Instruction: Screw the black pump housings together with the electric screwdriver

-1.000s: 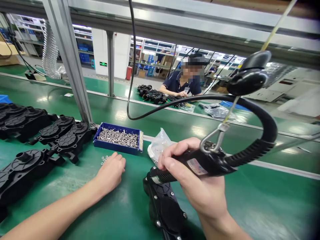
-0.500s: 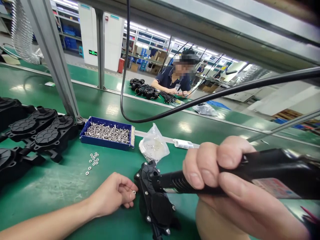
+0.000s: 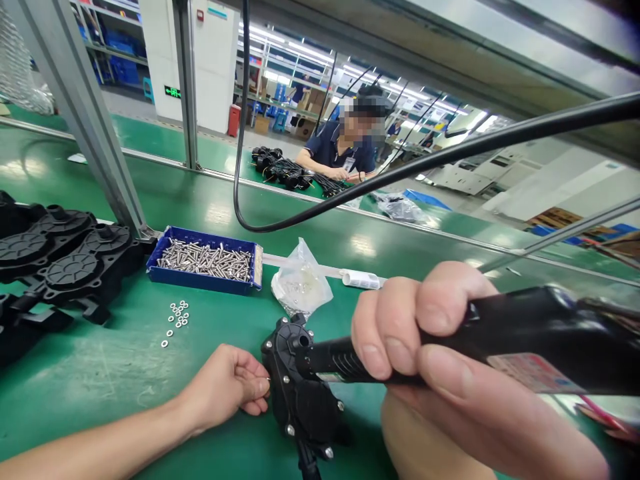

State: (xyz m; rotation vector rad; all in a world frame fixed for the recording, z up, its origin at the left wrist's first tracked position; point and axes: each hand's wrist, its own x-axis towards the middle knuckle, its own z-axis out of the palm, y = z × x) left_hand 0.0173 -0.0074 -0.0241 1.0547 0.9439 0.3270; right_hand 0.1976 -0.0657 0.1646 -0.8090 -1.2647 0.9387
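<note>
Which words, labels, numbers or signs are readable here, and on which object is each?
No words or numbers are readable.
Green sign on white pillar: too small to read.
Label on black tool in right hand: blurred.
Print on white cylinder: too small.
Pale strip on blue box: nothing readable.
Badge on co-worker: too small.

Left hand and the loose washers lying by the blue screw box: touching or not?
Apart. The head view shows it plainly: a stretch of green tabletop separates the left hand from the loose washers.
</note>
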